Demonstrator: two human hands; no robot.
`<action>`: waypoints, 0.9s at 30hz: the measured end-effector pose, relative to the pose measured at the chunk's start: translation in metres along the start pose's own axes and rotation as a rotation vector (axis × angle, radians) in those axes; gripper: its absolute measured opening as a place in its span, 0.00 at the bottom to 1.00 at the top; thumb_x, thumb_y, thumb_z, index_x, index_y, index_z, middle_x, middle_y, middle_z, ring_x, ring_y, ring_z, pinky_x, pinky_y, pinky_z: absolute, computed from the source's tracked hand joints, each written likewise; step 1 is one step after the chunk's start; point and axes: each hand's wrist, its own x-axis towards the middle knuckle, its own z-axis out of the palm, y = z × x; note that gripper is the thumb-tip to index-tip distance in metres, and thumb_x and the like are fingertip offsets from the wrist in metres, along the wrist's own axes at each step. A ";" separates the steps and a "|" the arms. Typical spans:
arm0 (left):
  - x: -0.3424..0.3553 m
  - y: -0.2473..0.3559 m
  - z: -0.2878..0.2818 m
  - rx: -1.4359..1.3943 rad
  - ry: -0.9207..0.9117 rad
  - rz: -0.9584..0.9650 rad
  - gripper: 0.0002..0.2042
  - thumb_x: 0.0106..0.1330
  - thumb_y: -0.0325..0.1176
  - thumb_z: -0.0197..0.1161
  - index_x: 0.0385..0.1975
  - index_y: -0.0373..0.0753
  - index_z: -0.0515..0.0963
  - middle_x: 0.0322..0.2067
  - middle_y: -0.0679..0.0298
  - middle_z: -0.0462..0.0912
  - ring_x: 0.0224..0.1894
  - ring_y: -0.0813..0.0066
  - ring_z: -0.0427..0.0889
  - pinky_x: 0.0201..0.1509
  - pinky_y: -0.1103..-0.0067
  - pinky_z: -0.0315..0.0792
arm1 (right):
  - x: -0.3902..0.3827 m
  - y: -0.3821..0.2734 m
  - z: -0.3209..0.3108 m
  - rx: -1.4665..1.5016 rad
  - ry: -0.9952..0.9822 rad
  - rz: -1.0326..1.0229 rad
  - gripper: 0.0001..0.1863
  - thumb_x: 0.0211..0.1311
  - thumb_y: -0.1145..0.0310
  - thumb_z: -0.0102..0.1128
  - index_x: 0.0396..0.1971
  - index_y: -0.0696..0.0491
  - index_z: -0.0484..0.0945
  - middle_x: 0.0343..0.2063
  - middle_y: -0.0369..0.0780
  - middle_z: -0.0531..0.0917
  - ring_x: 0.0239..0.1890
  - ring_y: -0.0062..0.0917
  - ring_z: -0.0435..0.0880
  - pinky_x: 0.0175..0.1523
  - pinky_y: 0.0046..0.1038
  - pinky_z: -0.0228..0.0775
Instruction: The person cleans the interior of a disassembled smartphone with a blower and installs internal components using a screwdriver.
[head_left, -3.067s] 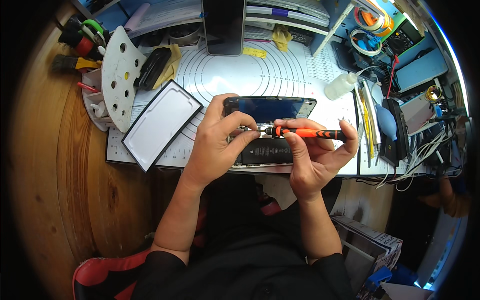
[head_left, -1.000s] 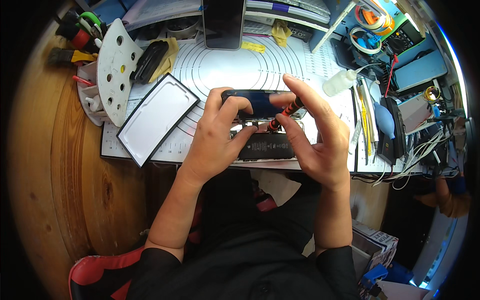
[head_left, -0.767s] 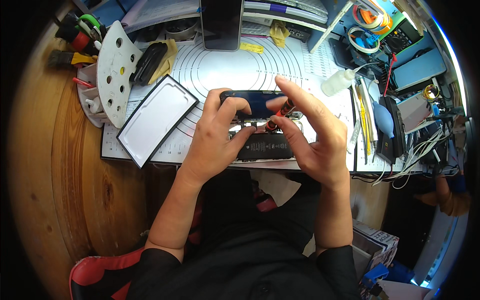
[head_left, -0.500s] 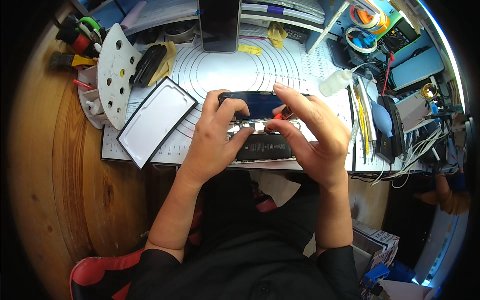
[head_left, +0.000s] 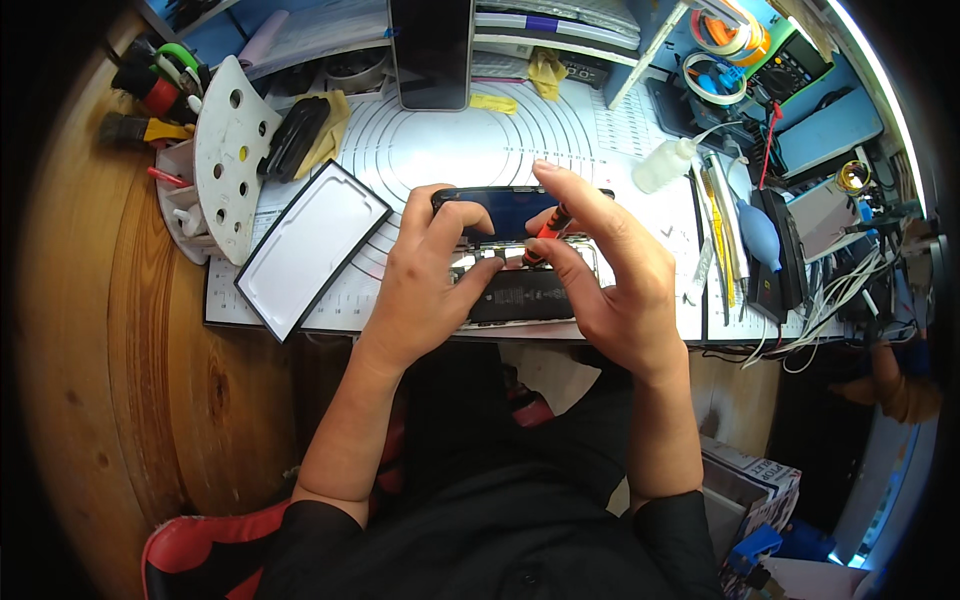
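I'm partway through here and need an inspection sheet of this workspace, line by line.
Surface: white mat printed with black concentric rings, brightly lit.
Things in hand: opened pale-rimmed phone body with black rectangular battery exposed; glossy dark-blue screen panel raised along its far side; slim red-and-black screwdriver, tilted, tip hidden.
Clutter: black-rimmed white box insert at left; translucent squeeze bottle and blue rubber air blower at right.
Hands: left hand steadies the panel, thumb at the phone body; right hand holds the screwdriver.
Cables: tangled white cables at far right, apart from the phone body.
Surroundings: white organizer with round holes at left; black smartphone upright at back; brown wood-plank floor.
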 end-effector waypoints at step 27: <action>0.003 0.004 -0.002 0.080 -0.009 0.018 0.12 0.59 0.23 0.72 0.41 0.36 0.80 0.48 0.55 0.74 0.45 0.64 0.80 0.54 0.72 0.74 | -0.107 0.052 -0.065 -0.031 0.720 0.292 0.30 0.71 0.85 0.58 0.65 0.53 0.54 0.45 0.53 0.85 0.49 0.35 0.88 0.59 0.35 0.80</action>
